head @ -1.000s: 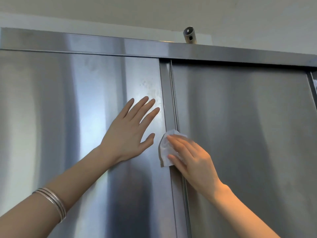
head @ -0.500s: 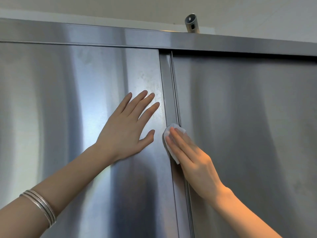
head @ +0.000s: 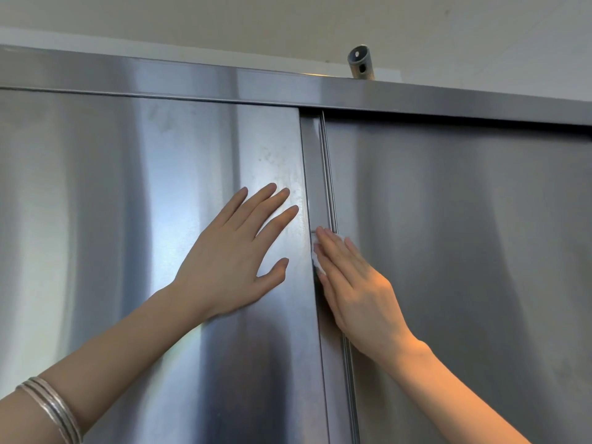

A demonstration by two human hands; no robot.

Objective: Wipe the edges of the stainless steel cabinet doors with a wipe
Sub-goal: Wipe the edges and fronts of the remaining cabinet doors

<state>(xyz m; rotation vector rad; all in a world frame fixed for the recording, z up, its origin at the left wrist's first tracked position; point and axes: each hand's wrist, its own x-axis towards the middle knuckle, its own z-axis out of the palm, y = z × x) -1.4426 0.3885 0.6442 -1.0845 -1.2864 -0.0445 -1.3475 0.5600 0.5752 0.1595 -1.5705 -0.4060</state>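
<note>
Nearest the camera, at the lower left, thin silver bangles (head: 53, 411) sit on the left forearm, which rises from the corner toward the middle of the view. The right forearm comes up from the lower right. The left hand (head: 230, 264) lies flat on the left door (head: 112, 219), palm to the steel. Its fingers are straight and spread, pointing up and to the right, with the thumb held out to the side; it grasps nothing. Its fingertips lie close to that door's right border. Just beside it, the right hand (head: 355, 283) lies with straight, closed fingers (head: 333, 248) pointing up and slightly left along the edge (head: 315, 174), the narrow vertical strip of steel between the two doors. This hand is released too, not curled round anything: its flat fingers press the wipe (head: 317, 263) against the strip. The wipe is white and almost wholly hidden under the fingers. Only a sliver shows at their left side, and another small bit near the fingertips on the right. Whether the thumb touches it cannot be told. The right door (head: 464, 251) is dull grey with soft reflections. The left door bears pale smudges above the left hand's fingertips. Over both doors runs a horizontal steel rail (head: 192, 80). Behind the rail a short metal tube (head: 360, 64) with a hole in its side stands up, and beyond it is a pale wall (head: 224, 24).
</note>
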